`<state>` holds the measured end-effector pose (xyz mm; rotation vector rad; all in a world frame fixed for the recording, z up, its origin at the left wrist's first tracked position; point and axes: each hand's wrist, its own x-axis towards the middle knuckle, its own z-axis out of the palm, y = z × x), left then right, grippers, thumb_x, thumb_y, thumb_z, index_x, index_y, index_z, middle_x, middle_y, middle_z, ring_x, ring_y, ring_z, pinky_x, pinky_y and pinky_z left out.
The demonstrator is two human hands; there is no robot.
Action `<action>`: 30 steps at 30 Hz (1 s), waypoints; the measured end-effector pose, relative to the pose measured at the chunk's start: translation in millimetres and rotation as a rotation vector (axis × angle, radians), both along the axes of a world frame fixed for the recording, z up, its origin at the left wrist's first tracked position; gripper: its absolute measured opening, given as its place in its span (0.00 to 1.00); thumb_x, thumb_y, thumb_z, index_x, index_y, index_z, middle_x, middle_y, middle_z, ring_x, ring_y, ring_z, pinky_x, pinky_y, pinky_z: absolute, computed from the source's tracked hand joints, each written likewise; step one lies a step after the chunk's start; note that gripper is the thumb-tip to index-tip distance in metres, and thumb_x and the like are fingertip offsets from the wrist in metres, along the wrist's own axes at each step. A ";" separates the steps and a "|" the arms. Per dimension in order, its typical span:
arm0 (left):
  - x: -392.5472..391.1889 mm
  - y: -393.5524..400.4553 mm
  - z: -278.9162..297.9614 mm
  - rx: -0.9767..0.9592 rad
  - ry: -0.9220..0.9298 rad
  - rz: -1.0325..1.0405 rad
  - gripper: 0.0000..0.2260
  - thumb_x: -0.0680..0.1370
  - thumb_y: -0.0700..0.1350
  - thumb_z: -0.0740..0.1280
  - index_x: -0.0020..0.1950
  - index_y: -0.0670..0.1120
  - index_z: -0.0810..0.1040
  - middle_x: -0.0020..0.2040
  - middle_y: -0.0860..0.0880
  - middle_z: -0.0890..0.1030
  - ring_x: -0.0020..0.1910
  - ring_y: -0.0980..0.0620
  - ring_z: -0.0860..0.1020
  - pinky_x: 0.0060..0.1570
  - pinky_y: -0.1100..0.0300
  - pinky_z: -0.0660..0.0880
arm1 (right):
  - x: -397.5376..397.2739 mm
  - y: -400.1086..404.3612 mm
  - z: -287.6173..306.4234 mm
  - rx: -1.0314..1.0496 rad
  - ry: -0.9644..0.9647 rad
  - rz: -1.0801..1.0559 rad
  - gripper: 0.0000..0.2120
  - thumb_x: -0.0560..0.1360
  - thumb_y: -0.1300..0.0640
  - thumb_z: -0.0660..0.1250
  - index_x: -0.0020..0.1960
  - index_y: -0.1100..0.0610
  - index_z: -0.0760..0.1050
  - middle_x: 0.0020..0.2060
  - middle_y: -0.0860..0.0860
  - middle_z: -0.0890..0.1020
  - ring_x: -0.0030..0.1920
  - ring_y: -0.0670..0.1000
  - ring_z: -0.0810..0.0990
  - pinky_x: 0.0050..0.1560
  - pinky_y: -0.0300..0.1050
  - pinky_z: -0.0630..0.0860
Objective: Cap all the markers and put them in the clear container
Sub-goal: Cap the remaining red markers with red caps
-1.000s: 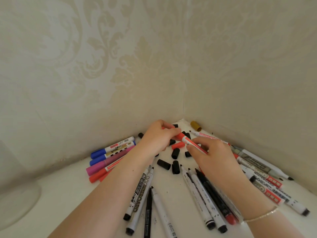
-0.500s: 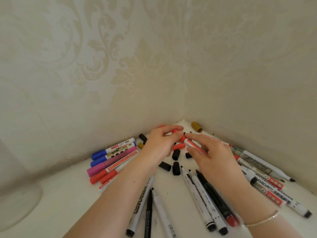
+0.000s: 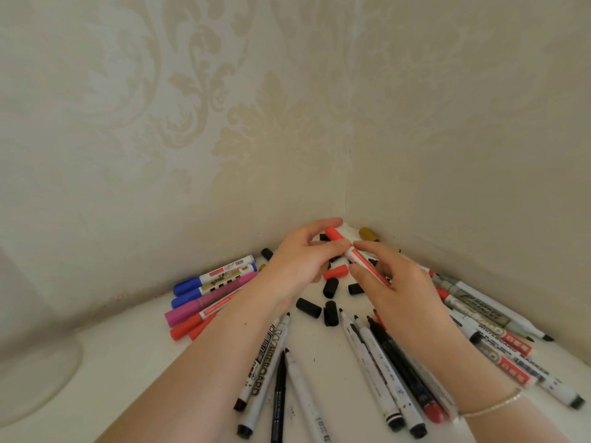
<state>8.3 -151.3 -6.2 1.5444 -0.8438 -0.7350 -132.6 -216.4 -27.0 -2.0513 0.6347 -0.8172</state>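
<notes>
Near the wall corner both hands hold one red-and-white marker (image 3: pixel 364 263). My right hand (image 3: pixel 396 292) grips its barrel. My left hand (image 3: pixel 299 259) pinches the red cap (image 3: pixel 334 234) at the marker's far end. Loose caps lie just below: a red cap (image 3: pixel 335 272) and several black caps (image 3: pixel 330 287). Capped blue, pink and red markers (image 3: pixel 211 292) lie in a row at the left. Uncapped white and black markers (image 3: pixel 380 375) fan out toward me. The clear container (image 3: pixel 35 375) shows only as a faint rounded base at the far left.
More whiteboard markers (image 3: pixel 499 343) lie along the right wall. A gold cap (image 3: pixel 367 233) sits in the corner. Patterned walls close the white surface (image 3: pixel 134 356) at back and right. A thin bracelet (image 3: pixel 492 407) circles my right wrist.
Both hands have lifted the red marker a little toward the corner. The red cap now sits at the marker's far end under my left fingers.
</notes>
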 end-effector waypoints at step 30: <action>21.7 10.2 22.7 0.489 -0.779 -0.099 0.10 0.81 0.44 0.56 0.52 0.48 0.77 0.39 0.51 0.76 0.37 0.55 0.73 0.36 0.61 0.68 | -21.1 -18.8 10.4 -0.126 0.833 -0.099 0.04 0.78 0.53 0.62 0.50 0.51 0.68 0.41 0.47 0.76 0.36 0.44 0.72 0.35 0.36 0.71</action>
